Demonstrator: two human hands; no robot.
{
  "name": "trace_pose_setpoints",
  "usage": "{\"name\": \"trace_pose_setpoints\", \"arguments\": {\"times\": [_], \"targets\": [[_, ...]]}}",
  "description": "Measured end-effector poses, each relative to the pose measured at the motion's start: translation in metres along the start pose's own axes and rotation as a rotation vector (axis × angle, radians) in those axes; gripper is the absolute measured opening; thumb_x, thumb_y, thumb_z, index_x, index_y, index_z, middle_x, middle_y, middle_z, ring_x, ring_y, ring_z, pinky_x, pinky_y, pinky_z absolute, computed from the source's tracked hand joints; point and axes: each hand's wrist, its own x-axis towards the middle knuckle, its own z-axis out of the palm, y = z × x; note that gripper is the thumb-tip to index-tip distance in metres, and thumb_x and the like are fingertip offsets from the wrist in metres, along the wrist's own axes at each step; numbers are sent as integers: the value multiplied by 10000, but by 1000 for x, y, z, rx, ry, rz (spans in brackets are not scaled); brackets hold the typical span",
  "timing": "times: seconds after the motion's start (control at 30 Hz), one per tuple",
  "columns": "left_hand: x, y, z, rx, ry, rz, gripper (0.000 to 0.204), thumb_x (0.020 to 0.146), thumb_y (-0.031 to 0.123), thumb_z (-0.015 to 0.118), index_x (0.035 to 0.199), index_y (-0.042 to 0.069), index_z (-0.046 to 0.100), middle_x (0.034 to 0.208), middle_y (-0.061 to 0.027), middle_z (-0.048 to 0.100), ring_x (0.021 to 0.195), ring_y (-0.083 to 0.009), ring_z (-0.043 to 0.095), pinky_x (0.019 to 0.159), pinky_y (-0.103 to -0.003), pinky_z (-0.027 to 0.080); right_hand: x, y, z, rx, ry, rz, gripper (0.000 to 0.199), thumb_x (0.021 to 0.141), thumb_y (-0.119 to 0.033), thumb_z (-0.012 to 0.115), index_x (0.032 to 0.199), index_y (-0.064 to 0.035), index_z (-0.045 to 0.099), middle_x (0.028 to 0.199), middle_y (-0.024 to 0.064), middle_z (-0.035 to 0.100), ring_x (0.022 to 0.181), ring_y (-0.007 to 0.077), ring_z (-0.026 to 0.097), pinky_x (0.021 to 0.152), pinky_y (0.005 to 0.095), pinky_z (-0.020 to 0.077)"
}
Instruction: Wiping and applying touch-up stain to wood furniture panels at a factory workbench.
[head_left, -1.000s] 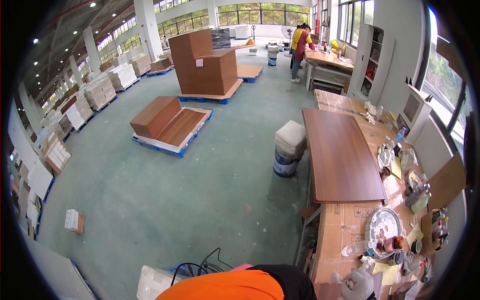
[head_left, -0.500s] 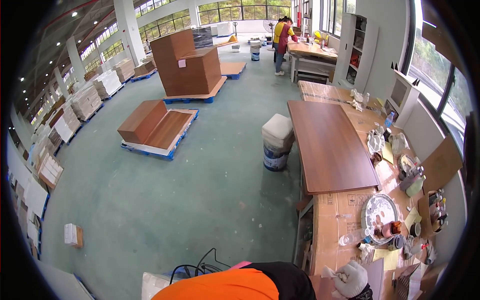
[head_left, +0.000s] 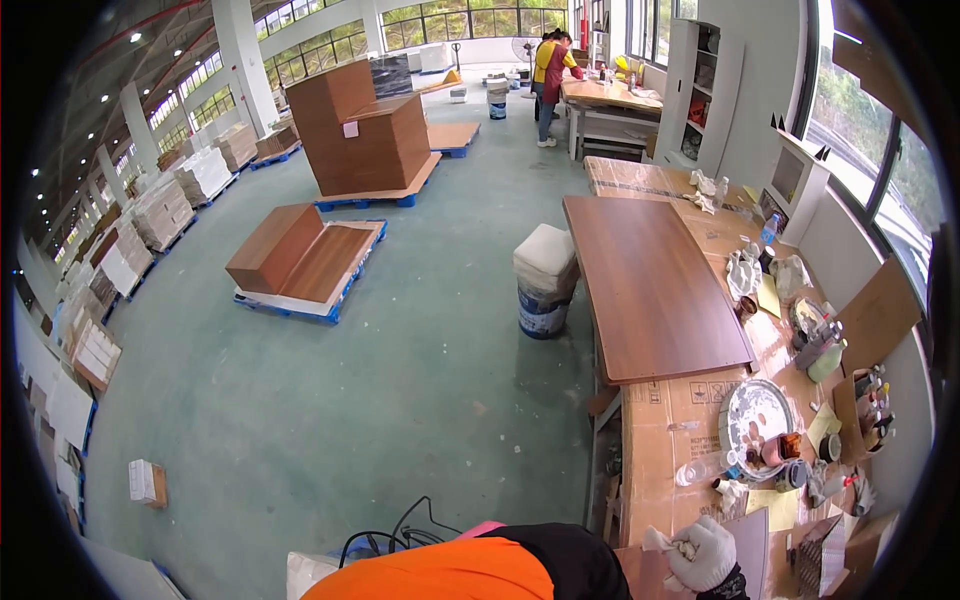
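Observation:
My right hand point(head_left: 703, 556), in a white glove with a dark cuff, is at the bottom right over a reddish-brown board point(head_left: 640, 572) on the bench. Its fingers are curled around a crumpled white cloth point(head_left: 657, 542), part of which sticks out on the left side. Orange and black clothing point(head_left: 460, 572) of mine fills the lower middle. My left hand is out of sight. Farther along the bench lies a large brown wood panel point(head_left: 660, 290).
Cardboard covers the workbench point(head_left: 655, 440). On its right stand a paint-smeared round lid point(head_left: 755, 415), a clear bottle point(head_left: 703, 468) and a box of bottles point(head_left: 862, 400). A wrapped bucket point(head_left: 543, 285) is beside it. Pallets carry brown cabinets point(head_left: 365, 150). A person point(head_left: 551, 75) works at a far table.
The view has shifted slightly, so the room's contents sit a little farther left. My right hand stays at almost the same spot with the cloth.

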Motion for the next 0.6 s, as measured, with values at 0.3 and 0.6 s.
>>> {"name": "trace_pose_setpoints", "arguments": {"times": [0.3, 0.6], "targets": [[10, 4, -6, -7, -63, 1, 374, 1039, 299, 537, 894, -25, 657, 807, -153, 680, 717, -224, 582, 647, -415, 476, -8, 22, 21, -28, 43, -10, 138, 747, -165, 806, 785, -87, 699, 767, 117, 633, 700, 342, 647, 642, 435, 534], [55, 4, 38, -22, -91, -5, 390, 1044, 310, 535, 898, -29, 657, 805, -156, 681, 713, -223, 580, 645, -415, 473, -52, 28, 2, -55, 107, -57, 186, 684, -173, 858, 786, -102, 720, 749, 91, 644, 667, 302, 667, 601, 407, 549]]}}
